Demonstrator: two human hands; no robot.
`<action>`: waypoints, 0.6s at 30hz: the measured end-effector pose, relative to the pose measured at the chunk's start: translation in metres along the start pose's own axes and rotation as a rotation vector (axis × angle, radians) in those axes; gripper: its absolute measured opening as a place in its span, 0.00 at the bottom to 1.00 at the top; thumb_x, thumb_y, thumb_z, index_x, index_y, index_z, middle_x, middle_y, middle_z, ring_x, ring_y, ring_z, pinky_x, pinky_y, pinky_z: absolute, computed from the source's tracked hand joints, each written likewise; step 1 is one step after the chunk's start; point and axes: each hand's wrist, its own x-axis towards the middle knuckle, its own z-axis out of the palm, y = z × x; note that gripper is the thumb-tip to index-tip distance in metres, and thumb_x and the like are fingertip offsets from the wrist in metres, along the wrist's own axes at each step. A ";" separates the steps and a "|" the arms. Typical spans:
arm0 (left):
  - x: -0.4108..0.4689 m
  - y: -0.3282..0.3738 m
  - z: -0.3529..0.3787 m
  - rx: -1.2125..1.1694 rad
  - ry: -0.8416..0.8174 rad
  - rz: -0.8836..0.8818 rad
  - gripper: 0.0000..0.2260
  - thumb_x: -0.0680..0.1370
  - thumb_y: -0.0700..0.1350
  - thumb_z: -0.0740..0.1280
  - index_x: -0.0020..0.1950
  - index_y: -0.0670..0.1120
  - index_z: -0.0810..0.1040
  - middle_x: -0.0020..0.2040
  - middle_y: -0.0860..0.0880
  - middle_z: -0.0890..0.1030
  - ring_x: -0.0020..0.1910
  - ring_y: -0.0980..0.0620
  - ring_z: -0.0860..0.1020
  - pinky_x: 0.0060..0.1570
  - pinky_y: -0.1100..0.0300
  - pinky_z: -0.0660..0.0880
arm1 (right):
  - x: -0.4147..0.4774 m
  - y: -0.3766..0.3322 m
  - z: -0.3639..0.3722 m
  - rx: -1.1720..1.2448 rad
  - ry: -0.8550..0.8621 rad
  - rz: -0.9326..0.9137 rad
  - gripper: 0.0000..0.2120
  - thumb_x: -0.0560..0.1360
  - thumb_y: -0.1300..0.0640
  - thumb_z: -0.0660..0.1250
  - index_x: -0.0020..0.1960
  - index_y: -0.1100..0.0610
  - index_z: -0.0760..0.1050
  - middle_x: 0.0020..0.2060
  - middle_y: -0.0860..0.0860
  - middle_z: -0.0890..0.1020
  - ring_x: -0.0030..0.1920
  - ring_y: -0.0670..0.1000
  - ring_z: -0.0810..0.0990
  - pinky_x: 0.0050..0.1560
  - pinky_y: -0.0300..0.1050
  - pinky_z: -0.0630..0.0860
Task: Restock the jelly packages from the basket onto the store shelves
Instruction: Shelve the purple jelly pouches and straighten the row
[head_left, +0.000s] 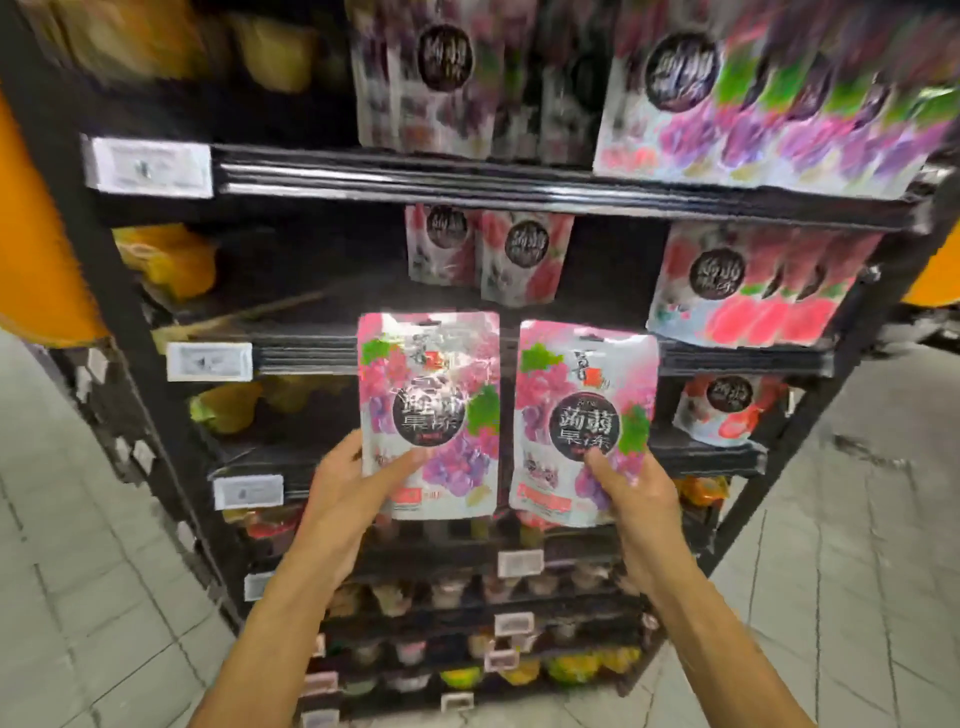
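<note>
I hold two pink and purple grape jelly pouches upright in front of a black store shelf (519, 187). My left hand (353, 499) grips the bottom of the left pouch (431, 395), thumb on its front. My right hand (634, 499) grips the lower edge of the right pouch (587, 405) the same way. Both pouches hang level with the second and third shelf boards. Similar grape pouches (737, 104) stand on the top shelf at the right. Strawberry pouches (748, 291) fill the shelf below them. No basket is in view.
Two more pouches (493, 254) stand at the back middle of the second shelf, with a dark gap to their left. Yellow jelly cups (166, 260) sit at the left. Lower shelves hold small jelly cups (467, 592). White price tags (150, 166) line the shelf edges. Grey tiled floor (857, 519) lies on both sides.
</note>
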 end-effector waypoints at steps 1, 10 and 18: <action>0.003 0.010 0.002 0.001 0.001 0.024 0.22 0.61 0.53 0.82 0.52 0.52 0.83 0.49 0.49 0.86 0.50 0.46 0.85 0.48 0.44 0.81 | 0.004 -0.013 0.002 0.016 0.016 -0.030 0.21 0.62 0.44 0.79 0.47 0.55 0.78 0.36 0.49 0.84 0.33 0.42 0.80 0.33 0.32 0.74; 0.032 0.086 0.037 -0.046 -0.059 0.261 0.20 0.60 0.54 0.79 0.51 0.54 0.84 0.49 0.49 0.87 0.48 0.48 0.85 0.47 0.50 0.81 | 0.050 -0.112 0.005 0.215 0.083 -0.233 0.11 0.63 0.48 0.78 0.41 0.52 0.81 0.37 0.52 0.82 0.41 0.52 0.76 0.42 0.47 0.73; 0.070 0.131 0.074 -0.028 -0.067 0.362 0.26 0.62 0.55 0.78 0.58 0.49 0.80 0.50 0.48 0.86 0.48 0.47 0.85 0.46 0.48 0.82 | 0.108 -0.184 0.010 0.023 0.038 -0.368 0.06 0.74 0.55 0.73 0.46 0.57 0.81 0.35 0.50 0.84 0.36 0.44 0.81 0.38 0.39 0.78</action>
